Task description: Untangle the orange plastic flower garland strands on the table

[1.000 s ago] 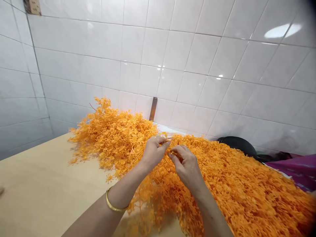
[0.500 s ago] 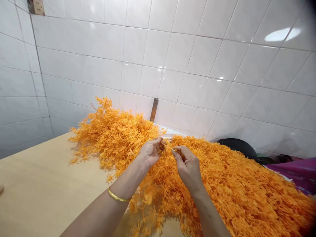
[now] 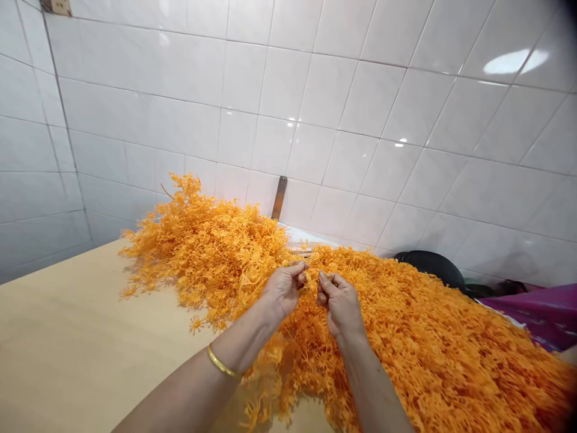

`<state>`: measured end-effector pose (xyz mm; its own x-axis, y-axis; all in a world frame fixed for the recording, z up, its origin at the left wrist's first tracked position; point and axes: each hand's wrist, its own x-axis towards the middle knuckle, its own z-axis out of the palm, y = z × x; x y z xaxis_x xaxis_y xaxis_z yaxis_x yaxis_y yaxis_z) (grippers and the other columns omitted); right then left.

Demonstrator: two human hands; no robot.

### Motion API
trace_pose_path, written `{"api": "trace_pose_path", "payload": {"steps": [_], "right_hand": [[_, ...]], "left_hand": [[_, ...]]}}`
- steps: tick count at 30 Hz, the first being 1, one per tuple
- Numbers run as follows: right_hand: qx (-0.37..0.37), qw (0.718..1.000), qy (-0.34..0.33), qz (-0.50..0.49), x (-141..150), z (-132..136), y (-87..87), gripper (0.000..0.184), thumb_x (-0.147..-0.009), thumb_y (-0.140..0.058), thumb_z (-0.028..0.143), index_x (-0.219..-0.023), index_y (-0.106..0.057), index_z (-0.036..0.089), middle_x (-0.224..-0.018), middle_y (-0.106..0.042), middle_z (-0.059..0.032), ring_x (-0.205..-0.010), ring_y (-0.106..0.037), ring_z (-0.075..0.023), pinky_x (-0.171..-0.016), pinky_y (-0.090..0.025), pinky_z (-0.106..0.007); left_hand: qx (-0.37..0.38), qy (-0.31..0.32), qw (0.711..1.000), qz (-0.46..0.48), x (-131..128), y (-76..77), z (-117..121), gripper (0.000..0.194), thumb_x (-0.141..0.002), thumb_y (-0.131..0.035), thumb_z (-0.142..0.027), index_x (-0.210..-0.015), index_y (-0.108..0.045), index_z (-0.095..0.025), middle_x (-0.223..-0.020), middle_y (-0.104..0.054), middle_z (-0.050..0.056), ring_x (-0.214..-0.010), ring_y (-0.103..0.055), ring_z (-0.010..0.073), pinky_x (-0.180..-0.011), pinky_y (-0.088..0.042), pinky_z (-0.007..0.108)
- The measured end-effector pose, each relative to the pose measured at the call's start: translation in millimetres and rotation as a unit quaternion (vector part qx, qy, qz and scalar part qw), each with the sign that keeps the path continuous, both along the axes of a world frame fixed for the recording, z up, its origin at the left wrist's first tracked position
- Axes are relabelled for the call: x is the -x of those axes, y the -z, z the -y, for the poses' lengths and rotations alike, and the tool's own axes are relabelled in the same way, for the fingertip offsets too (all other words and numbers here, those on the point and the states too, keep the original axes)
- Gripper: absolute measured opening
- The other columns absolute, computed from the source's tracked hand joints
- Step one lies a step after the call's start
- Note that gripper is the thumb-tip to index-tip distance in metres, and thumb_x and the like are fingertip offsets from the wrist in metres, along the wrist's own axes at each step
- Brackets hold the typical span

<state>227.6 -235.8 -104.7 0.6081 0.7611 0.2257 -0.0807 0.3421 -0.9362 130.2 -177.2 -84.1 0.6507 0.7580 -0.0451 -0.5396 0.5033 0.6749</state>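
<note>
My left hand (image 3: pixel 285 290), with a gold bangle (image 3: pixel 222 364) on its wrist, is closed in a pinch on an orange artificial plant sprig. Close to its right, my right hand (image 3: pixel 341 304) has thumb and forefinger pressed together on a thin part of the sprig; the exact grip point is too small to make out. The two sets of fingertips are slightly apart. Loose orange fronds (image 3: pixel 270 376) hang beneath my left forearm. Behind and around both hands lies a big heap of orange artificial foliage (image 3: pixel 433 337), with a taller bunch (image 3: pixel 211 240) on the left.
A pale wooden table (image 3: pixel 90 337) carries the heap. White tiled wall (image 3: pixel 252 78) rises behind it, with a metal bracket (image 3: pixel 279 198) at the table's back edge. Black round objects (image 3: pixel 430 269) and a purple plastic bag (image 3: pixel 536 313) lie at the back right.
My left hand has shifted a little right, and the fingers of my right hand have curled tighter. The fronds beneath my left forearm have moved partly behind it. The view has shifted slightly.
</note>
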Motion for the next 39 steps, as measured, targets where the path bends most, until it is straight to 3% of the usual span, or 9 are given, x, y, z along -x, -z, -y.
{"api": "trace_pose_path", "payload": {"steps": [5,9,15,19,22,27,31,36,39], "right_hand": [[-0.002,0.994,0.077,-0.073,-23,8,-8.1,0.030,-0.057,-0.065,0.036,-0.056,-0.039,0.020,-0.046,-0.037,0.0075,-0.036,-0.034,-0.0047,-0.036,-0.030,-0.020],[0.035,0.998,-0.001,-0.056,-12,15,-17.9,0.030,-0.053,-0.068,0.034,-0.069,-0.047,0.019,-0.056,-0.052,0.0043,-0.042,-0.045,-0.0055,-0.042,-0.035,-0.019],[0.074,0.991,-0.108,-0.043,4,15,-19.2,0.032,-0.060,-0.064,0.044,-0.074,-0.050,0.019,-0.057,-0.047,0.0062,-0.043,-0.041,-0.0038,-0.043,-0.031,-0.018],[0.075,0.980,-0.175,0.055,6,13,-14.0,0.030,-0.063,-0.063,0.043,-0.067,-0.050,0.017,-0.055,-0.044,0.0062,-0.041,-0.036,-0.0033,-0.040,-0.025,-0.018],[0.064,0.976,-0.202,0.055,6,12,-10.1,0.028,-0.066,-0.062,0.040,-0.064,-0.048,0.016,-0.055,-0.042,0.0059,-0.043,-0.037,-0.0039,-0.041,-0.026,-0.018],[0.000,0.970,-0.236,-0.066,2,12,-7.4,0.023,-0.067,-0.061,0.033,-0.064,-0.044,0.017,-0.053,-0.039,0.0056,-0.045,-0.036,-0.0052,-0.043,-0.027,-0.018],[-0.071,0.950,-0.280,-0.116,0,14,-7.1,0.025,-0.070,-0.057,0.029,-0.060,-0.037,0.018,-0.046,-0.028,0.0082,-0.037,-0.024,-0.0035,-0.040,-0.023,-0.017],[-0.100,0.944,-0.277,-0.146,1,19,-10.4,0.025,-0.071,-0.054,0.031,-0.060,-0.035,0.019,-0.046,-0.019,0.0095,-0.034,-0.012,-0.0026,-0.035,-0.015,-0.016],[-0.176,0.934,-0.258,-0.173,1,25,-21.7,0.028,-0.067,-0.056,0.029,-0.056,-0.033,0.018,-0.048,-0.020,0.0092,-0.035,-0.012,-0.0023,-0.033,-0.018,-0.015]], "left_hand": [[0.019,-0.001,0.999,0.028,6,-5.4,0,0.013,-0.072,-0.055,-0.017,-0.061,-0.050,-0.012,-0.038,-0.033,-0.007,-0.034,-0.029,0.0029,-0.040,-0.026,0.018],[-0.034,-0.051,0.998,-0.033,2,-0.4,3,0.008,-0.070,-0.055,-0.020,-0.067,-0.055,-0.012,-0.042,-0.045,-0.004,-0.040,-0.041,0.0055,-0.045,-0.030,0.019],[-0.133,-0.088,0.987,-0.037,-3,8.6,3,0.015,-0.060,-0.064,-0.026,-0.065,-0.058,-0.013,-0.047,-0.051,-0.002,-0.046,-0.045,0.0067,-0.050,-0.031,0.019],[-0.115,-0.088,0.989,-0.031,-3,8.4,6,0.013,-0.055,-0.066,-0.022,-0.060,-0.058,-0.013,-0.051,-0.052,-0.002,-0.047,-0.045,0.0063,-0.051,-0.031,0.020],[-0.093,-0.094,0.991,-0.036,-3,6.6,7,0.009,-0.057,-0.065,-0.016,-0.060,-0.058,-0.012,-0.050,-0.050,-0.003,-0.045,-0.041,0.0046,-0.049,-0.031,0.019],[0.019,0.032,0.999,-0.009,1,-0.6,6,0.008,-0.068,-0.056,-0.012,-0.060,-0.055,-0.011,-0.039,-0.036,-0.006,-0.039,-0.034,0.0043,-0.044,-0.031,0.017],[0.011,0.125,0.991,0.041,4,-7.0,12,0.018,-0.073,-0.051,-0.013,-0.054,-0.050,-0.011,-0.035,-0.024,-0.007,-0.036,-0.030,0.0047,-0.041,-0.031,0.017],[0.034,0.158,0.980,0.115,6,-11.6,21,0.023,-0.078,-0.045,-0.012,-0.055,-0.049,-0.011,-0.036,-0.016,-0.008,-0.035,-0.027,0.0045,-0.038,-0.027,0.016],[0.092,0.132,0.971,0.178,10,-16.1,18,0.026,-0.083,-0.038,-0.016,-0.059,-0.049,-0.010,-0.037,-0.013,-0.008,-0.035,-0.025,0.0041,-0.037,-0.025,0.014]]}}
